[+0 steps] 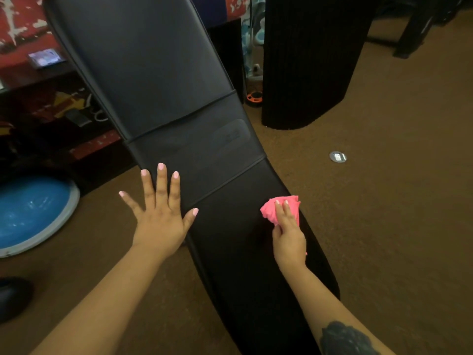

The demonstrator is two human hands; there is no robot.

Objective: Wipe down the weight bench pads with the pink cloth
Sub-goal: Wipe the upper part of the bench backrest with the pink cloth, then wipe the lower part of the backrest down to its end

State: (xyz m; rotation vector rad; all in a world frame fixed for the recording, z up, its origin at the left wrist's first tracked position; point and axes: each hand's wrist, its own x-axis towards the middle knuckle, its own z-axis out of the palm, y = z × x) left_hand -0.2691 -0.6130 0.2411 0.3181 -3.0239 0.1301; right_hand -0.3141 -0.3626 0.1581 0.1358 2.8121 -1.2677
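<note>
The black weight bench runs from the bottom middle up to the top left, with a long back pad (pixel 143 65) raised at the far end and a seat pad (pixel 245 265) nearer me. A crumpled pink cloth (pixel 268 210) lies on the right side of the seat pad. My right hand (pixel 288 233) presses down on the cloth with straight fingers. My left hand (pixel 160 213) is spread flat with fingers apart over the bench's left edge, near the seam between the pads.
Brown carpet surrounds the bench. A blue balance dome (pixel 30 213) sits on the floor at the left. A tall black ribbed object (pixel 309 62) stands at the right of the bench. A round metal floor plate (pixel 337 157) is set in the carpet. Red clutter fills the far left.
</note>
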